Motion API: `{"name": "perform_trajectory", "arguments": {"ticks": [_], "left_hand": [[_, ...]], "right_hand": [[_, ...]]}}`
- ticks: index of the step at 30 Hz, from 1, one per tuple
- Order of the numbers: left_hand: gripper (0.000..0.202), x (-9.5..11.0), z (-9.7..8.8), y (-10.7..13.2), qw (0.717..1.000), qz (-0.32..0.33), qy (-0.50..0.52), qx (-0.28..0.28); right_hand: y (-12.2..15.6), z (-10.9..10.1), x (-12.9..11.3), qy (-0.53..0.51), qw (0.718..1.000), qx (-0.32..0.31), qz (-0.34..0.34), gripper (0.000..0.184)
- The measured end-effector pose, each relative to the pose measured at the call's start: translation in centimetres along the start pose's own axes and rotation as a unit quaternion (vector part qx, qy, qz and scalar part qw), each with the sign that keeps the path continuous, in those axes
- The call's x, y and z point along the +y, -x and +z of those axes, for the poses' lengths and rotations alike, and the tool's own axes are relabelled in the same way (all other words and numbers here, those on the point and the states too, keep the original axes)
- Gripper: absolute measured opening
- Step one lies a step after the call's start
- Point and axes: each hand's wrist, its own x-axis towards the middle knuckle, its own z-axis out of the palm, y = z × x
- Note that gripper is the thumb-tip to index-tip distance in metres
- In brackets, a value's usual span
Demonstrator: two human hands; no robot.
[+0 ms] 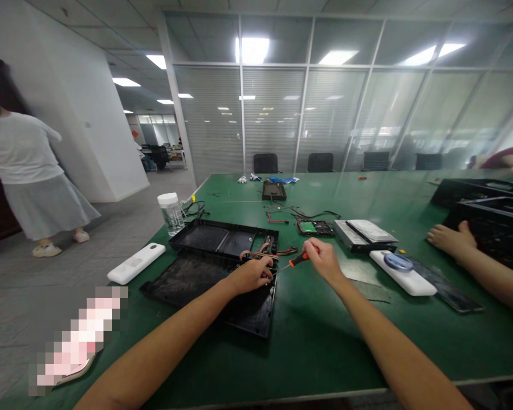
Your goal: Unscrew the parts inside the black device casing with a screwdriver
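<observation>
An opened black plastic case lies before me in two parts: a lower shell [196, 279] near me and a tray half [222, 236] behind it. My left hand [252, 274] rests on the shell's right edge, fingers curled over a bundle of orange and brown wires [263, 250]. My right hand [322, 259] grips a small screwdriver with an orange and black handle [298, 259], its tip pointing left toward the wires.
On the green table [316, 330] sit a clear cup [171, 213], two white power banks [135, 263] [404, 273], a circuit board [314, 228], a hard drive [365, 233] and a phone [448, 293]. Another person's hand [451, 239] rests at right. A person [25, 171] stands at left.
</observation>
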Motion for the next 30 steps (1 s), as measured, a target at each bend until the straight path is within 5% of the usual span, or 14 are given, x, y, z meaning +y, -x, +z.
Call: {"name": "perform_trajectory", "arguments": {"ticks": [30], "left_hand": [[0.041,0.1,-0.1,0.1,1.0,0.01,-0.004,0.014]], "right_hand": [[0.5,-0.7,-2.3,0.211,0.969,-0.055,-0.12,0.04]]}}
